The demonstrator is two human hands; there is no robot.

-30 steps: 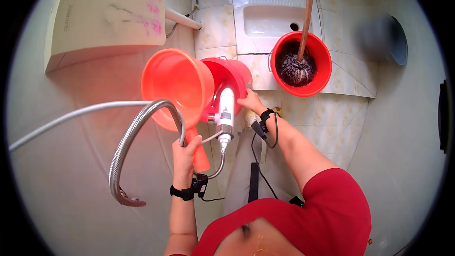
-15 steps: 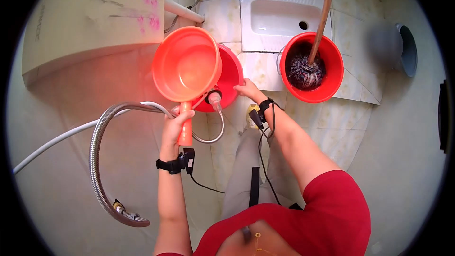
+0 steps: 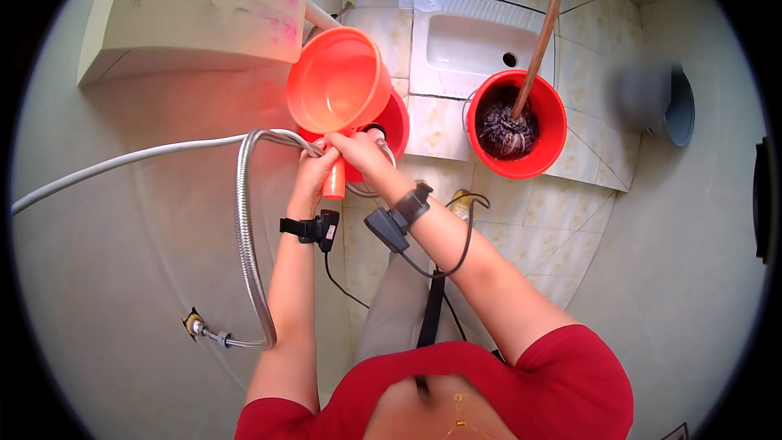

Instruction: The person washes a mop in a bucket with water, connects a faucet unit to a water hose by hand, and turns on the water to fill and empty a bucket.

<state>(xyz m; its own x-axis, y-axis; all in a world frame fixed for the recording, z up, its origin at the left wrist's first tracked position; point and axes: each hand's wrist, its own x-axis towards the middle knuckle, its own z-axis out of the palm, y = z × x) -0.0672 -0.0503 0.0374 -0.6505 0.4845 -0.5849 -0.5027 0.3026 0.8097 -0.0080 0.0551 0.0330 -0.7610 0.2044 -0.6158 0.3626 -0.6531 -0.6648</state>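
An orange water dipper [image 3: 336, 81] is held up in front of me, its bowl facing me. My left hand [image 3: 313, 173] is closed at the left side of its handle, with hoses running close by. My right hand [image 3: 362, 155] is closed on the upper handle from the right; its fingertips are partly hidden. Behind the dipper stands a red bucket [image 3: 399, 124], mostly covered by the bowl and my hands. A tap fitting [image 3: 375, 132] with a thin hose shows just beyond my right hand.
A second red bucket [image 3: 558, 126] holds a wet mop head [image 3: 507, 129] with its wooden handle [image 3: 544, 33] leaning up. Beyond it lies a white squat toilet [image 3: 456, 41]. A braided hose [image 3: 244, 228] loops left. A grey bin [image 3: 680, 106] stands right; a pale box-like unit [image 3: 195, 16] juts out upper left.
My right hand has left the red bucket's rim and come over to the dipper handle beside my left hand. The dipper has moved slightly up and right in view.
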